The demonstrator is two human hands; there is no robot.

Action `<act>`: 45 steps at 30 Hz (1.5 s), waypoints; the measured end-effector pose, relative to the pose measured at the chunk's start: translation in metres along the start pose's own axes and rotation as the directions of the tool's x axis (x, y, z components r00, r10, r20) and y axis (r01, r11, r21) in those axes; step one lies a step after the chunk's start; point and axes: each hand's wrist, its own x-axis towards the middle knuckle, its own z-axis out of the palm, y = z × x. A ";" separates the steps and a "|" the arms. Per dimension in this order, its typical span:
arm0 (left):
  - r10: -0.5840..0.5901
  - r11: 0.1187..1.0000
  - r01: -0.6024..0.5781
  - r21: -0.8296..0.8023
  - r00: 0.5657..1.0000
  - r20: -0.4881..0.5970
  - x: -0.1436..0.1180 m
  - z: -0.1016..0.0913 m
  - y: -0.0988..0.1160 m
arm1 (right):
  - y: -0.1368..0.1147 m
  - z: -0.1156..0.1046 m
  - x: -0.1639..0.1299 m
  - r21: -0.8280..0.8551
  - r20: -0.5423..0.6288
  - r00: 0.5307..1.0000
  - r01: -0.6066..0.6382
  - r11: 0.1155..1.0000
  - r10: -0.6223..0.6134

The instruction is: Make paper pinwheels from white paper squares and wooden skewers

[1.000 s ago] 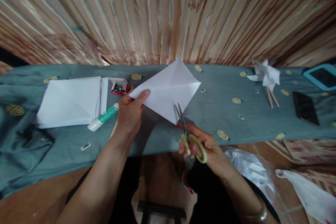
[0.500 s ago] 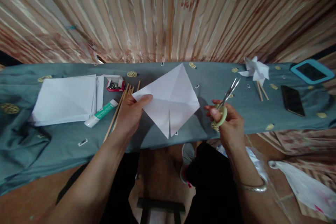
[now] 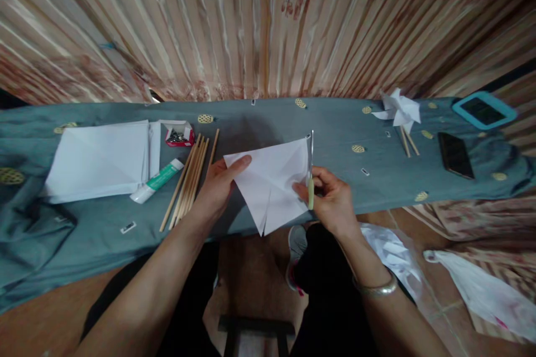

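Observation:
My left hand (image 3: 218, 189) pinches the left corner of a creased white paper square (image 3: 272, 184), held just above the blue-grey cloth of the table (image 3: 335, 178). The paper has a cut running up from its near corner. My right hand (image 3: 330, 201) grips green-handled scissors (image 3: 310, 173) and also touches the paper's right edge; the blades point away from me along that edge.
Wooden sticks (image 3: 190, 178) lie left of my left hand, then a glue stick (image 3: 156, 181), a stack of white paper (image 3: 100, 159) and a small box of pins (image 3: 178, 135). A paper pinwheel (image 3: 400, 110), a phone (image 3: 455, 154) and a blue tablet (image 3: 483, 110) sit at right.
The scissors left the near corner after cutting it, swung out to the right, then came back to the paper's right edge. The paper turned slightly.

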 end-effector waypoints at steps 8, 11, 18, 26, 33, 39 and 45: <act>-0.016 0.979 0.038 -0.201 0.994 0.109 -0.013 0.011 -0.018 | -0.002 0.000 0.016 -0.152 -0.284 0.955 0.043 0.987 -0.085; 0.004 0.993 0.013 -0.119 0.991 0.137 -0.019 0.021 -0.034 | -0.006 0.004 0.018 -0.226 -0.293 0.948 0.061 0.972 -0.128; 0.013 0.965 0.004 -0.261 0.998 0.063 -0.028 0.043 -0.031 | -0.016 0.038 0.011 -0.364 -0.176 0.960 0.140 0.921 -0.216; -0.115 0.844 -0.015 -0.536 0.972 -0.207 -0.017 0.034 0.005 | -0.016 0.060 0.017 0.172 -0.110 0.994 0.007 0.985 0.012; -0.181 0.804 -0.022 -0.594 0.943 -0.280 -0.012 0.028 0.018 | -0.023 0.072 0.027 0.561 0.021 0.974 -0.198 0.804 0.225; -0.228 0.791 0.016 -0.612 0.936 -0.269 -0.005 0.021 0.023 | -0.023 0.079 0.029 0.564 0.051 0.966 -0.238 0.791 0.255; -0.017 0.903 -0.088 -0.420 0.971 -0.240 -0.004 0.016 0.012 | -0.025 0.074 0.031 0.525 0.046 0.962 -0.253 0.812 0.270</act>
